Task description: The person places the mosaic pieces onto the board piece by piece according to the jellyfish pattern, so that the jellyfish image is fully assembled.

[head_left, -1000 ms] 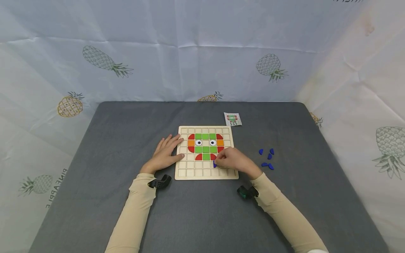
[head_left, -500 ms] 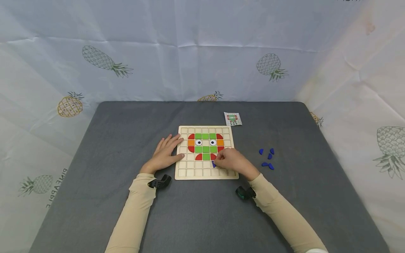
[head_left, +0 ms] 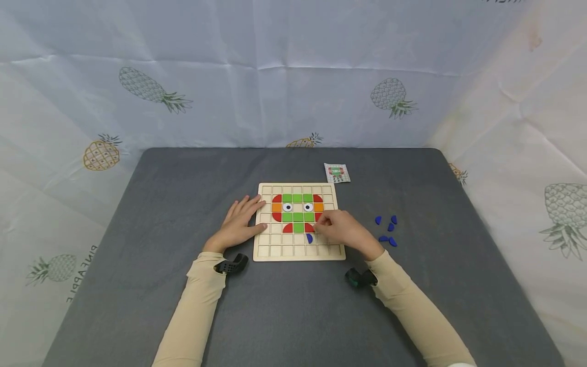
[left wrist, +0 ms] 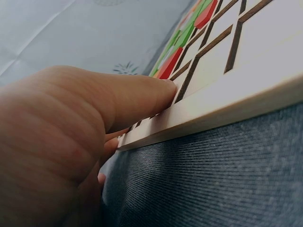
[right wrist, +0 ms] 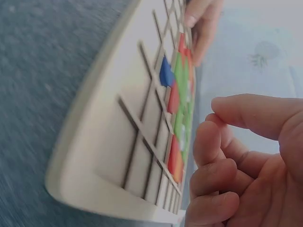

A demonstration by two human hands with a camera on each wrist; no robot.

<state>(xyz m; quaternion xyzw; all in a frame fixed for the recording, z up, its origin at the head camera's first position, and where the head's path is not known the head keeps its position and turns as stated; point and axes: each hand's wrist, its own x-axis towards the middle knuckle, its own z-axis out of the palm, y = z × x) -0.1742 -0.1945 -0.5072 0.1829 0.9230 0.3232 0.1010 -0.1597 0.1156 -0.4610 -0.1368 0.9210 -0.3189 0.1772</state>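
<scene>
A pale wooden grid board [head_left: 273, 252] bears a figure of green, red and orange pieces with two round eyes. In the row just below the red pieces lies a blue quarter-round piece [head_left: 310, 238], also seen in the right wrist view as a blue piece [right wrist: 166, 72]. My right hand [head_left: 341, 228] hovers over the board's right part, its fingers loosely curled and thumb close to the index finger, nothing between them. My left hand [head_left: 238, 224] lies spread at the board's left edge; in the left wrist view its thumb [left wrist: 142, 97] rests on the rim.
Several loose blue pieces [head_left: 391, 227] lie on the dark grey tabletop [head_left: 293, 306] to the right of the board. A small printed card [head_left: 337, 173] with a similar figure lies behind the board's far right corner. Pineapple-print cloth [head_left: 275, 102] hangs beyond the table.
The right fingers have let go of the blue piece, which now lies on the board in full view. The right hand has drawn back slightly to the right. The left hand stays put.
</scene>
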